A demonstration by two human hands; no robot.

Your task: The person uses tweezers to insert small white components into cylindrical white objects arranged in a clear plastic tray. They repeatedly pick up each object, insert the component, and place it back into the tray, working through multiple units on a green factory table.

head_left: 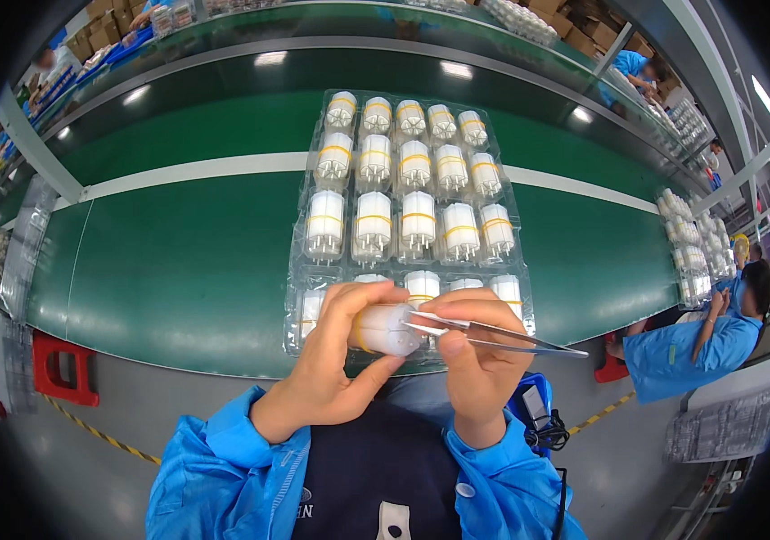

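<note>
My left hand point(335, 360) is closed round a white cylindrical part point(388, 329) with a yellow band, its end turned toward the right. In my right hand point(484, 360) is a pair of metal tweezers point(515, 338), with the tips at the end of that part. Just beyond my hands lies a clear plastic tray point(299, 243). Rows of similar white parts point(373, 216) rest in it, each with a yellow band and most with metal pins showing. The tray's nearest row is partly hidden behind my hands.
The tray rests on a green work surface point(169, 261) with a pale strip across it. Red stools point(65, 369) stand below at both sides. A blue bin point(529, 396) with a dark cable is beside my right arm. A person in blue point(700, 351) sits at the right, near stacked trays.
</note>
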